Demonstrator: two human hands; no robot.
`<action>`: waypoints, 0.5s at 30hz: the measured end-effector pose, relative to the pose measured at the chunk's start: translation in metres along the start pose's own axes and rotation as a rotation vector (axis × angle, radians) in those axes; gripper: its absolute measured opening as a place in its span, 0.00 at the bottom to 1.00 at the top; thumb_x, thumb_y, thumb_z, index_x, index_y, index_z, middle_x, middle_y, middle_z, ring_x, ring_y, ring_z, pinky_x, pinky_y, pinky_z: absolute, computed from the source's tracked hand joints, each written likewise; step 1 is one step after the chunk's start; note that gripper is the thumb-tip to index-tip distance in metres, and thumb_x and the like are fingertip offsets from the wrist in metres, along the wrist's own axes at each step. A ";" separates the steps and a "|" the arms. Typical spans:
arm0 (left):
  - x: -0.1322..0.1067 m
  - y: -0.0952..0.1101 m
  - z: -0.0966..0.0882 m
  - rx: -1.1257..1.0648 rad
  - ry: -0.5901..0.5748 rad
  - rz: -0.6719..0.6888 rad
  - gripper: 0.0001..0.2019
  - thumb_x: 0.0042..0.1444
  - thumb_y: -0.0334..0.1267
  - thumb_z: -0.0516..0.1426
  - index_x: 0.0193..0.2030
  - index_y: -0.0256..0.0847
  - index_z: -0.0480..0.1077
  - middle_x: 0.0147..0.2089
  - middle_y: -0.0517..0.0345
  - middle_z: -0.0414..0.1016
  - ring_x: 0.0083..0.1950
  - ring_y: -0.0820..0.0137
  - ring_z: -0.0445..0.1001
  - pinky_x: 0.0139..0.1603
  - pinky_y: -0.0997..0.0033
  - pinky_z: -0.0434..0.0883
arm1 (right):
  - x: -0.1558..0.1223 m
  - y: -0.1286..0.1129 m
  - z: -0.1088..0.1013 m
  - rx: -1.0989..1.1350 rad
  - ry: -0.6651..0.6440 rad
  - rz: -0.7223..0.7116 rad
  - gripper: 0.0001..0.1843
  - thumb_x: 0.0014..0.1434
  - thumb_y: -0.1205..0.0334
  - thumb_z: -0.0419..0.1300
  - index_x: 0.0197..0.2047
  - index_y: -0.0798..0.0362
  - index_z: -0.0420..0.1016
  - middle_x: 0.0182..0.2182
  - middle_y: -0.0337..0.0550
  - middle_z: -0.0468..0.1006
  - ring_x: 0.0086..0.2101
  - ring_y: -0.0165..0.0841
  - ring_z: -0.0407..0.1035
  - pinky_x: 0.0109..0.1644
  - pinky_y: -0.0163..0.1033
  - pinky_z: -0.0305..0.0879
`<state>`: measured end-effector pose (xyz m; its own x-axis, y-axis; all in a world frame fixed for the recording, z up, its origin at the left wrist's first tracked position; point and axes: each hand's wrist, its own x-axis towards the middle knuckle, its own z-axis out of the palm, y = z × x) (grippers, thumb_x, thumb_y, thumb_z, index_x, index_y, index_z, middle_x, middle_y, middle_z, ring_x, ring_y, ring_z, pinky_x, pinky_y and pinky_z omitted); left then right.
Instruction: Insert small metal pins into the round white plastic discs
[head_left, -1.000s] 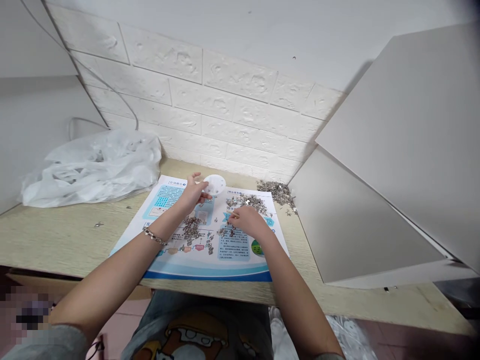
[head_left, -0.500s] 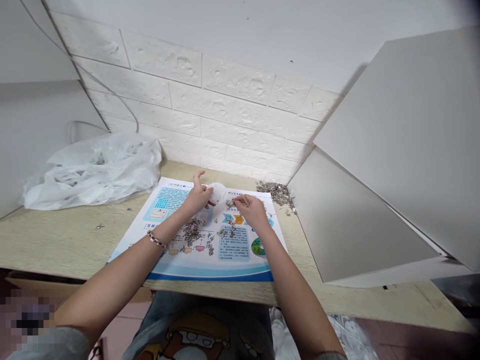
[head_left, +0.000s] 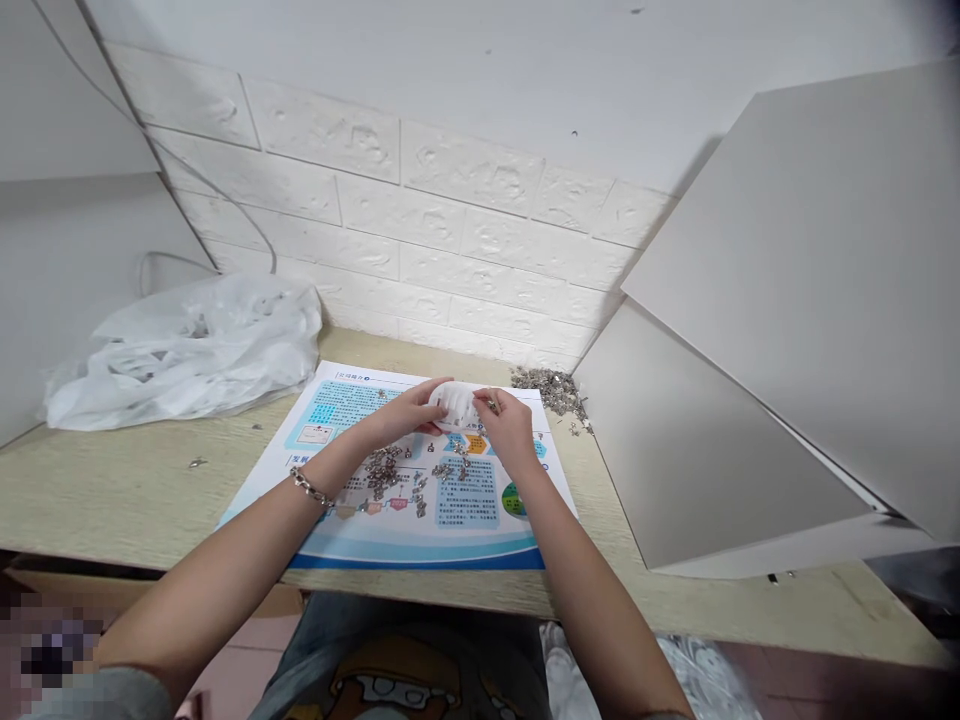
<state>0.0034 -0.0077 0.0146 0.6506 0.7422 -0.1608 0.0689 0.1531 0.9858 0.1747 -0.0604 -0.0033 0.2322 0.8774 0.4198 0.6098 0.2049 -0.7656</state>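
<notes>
My left hand (head_left: 411, 412) grips the left side of a small white translucent piece, ribbed like a plastic tray or pouch (head_left: 454, 402), above the printed sheet (head_left: 360, 548). At its right edge is my right hand (head_left: 507, 420), thumb and fingers pinched together; whatever they pinch is too small to make out. Below the hands lies a loose heap of small shiny metal parts (head_left: 384, 468) on the sheet. A few more metal parts (head_left: 450, 470) are scattered right of that heap.
A larger pile of metal bits (head_left: 551, 390) lies at the back right against the wall. On the left rests a white plastic bag (head_left: 187, 345) with things inside. Grey-white panels (head_left: 750, 430) lean on the right. A white brick-pattern wall (head_left: 450, 220) closes the back.
My left hand has turned and its raised finger has come down onto the white piece, which now faces me more. My right hand has moved from the sheet to the piece's edge.
</notes>
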 end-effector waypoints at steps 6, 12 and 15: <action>-0.001 -0.001 0.000 0.025 -0.100 -0.083 0.23 0.50 0.29 0.52 0.56 0.37 0.59 0.39 0.49 0.72 0.31 0.71 0.75 0.27 0.78 0.70 | -0.001 -0.003 -0.002 -0.005 0.004 -0.113 0.11 0.54 0.61 0.52 0.36 0.52 0.75 0.35 0.42 0.76 0.36 0.32 0.69 0.39 0.36 0.63; -0.005 0.001 0.003 0.022 -0.128 -0.092 0.29 0.49 0.30 0.54 0.60 0.42 0.53 0.43 0.48 0.72 0.33 0.68 0.76 0.25 0.78 0.69 | -0.005 -0.007 -0.003 -0.186 -0.085 -0.127 0.13 0.57 0.60 0.50 0.38 0.47 0.76 0.36 0.38 0.77 0.36 0.33 0.70 0.36 0.35 0.62; -0.007 0.002 0.005 0.019 -0.154 -0.078 0.29 0.49 0.31 0.55 0.59 0.43 0.54 0.42 0.49 0.72 0.33 0.69 0.76 0.25 0.79 0.69 | -0.007 -0.007 -0.003 -0.262 -0.120 -0.134 0.15 0.58 0.59 0.49 0.43 0.45 0.74 0.39 0.37 0.76 0.38 0.34 0.70 0.38 0.36 0.62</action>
<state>0.0031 -0.0158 0.0176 0.7507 0.6196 -0.2292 0.1373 0.1931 0.9715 0.1710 -0.0690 0.0006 0.0551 0.8982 0.4361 0.8073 0.2170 -0.5488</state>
